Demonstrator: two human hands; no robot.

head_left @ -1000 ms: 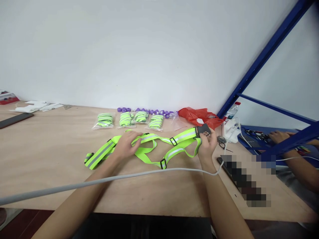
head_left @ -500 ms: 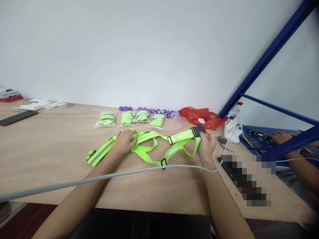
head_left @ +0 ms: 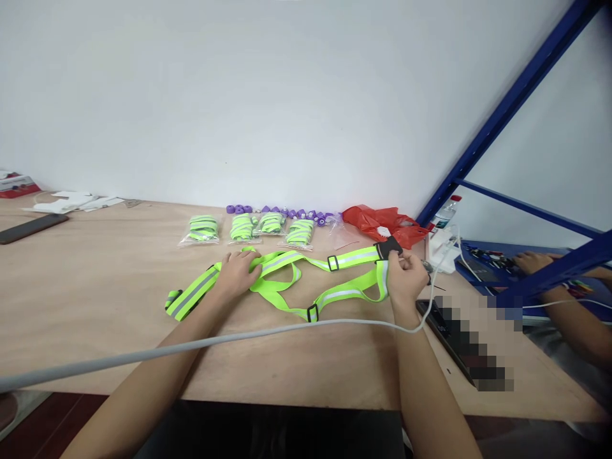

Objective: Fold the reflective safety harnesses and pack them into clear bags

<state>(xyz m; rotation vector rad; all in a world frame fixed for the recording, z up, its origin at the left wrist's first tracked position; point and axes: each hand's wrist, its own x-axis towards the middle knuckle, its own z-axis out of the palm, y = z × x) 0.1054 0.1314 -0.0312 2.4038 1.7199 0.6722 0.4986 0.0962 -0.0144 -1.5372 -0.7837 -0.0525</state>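
A pale grey cable (head_left: 95, 365) stretched across nearest. Beyond it, a fluorescent yellow-green reflective harness (head_left: 356, 256) lay spread on the worktop (head_left: 287, 366). The left hand (head_left: 236, 274), loosely curled, rested over its webbing, grip unclear; the right hand (head_left: 407, 276), fingers nearly closed, pinched the end beside the black buckle (head_left: 389, 247). Farther back sat four clear bags of folded straps (head_left: 204, 228), then small purple pieces (head_left: 239, 209).

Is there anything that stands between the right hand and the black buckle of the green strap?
Nothing visible does: the right hand is right at the black buckle of the green strap. The pale cable passes lower in the picture, across the right forearm, not between them.
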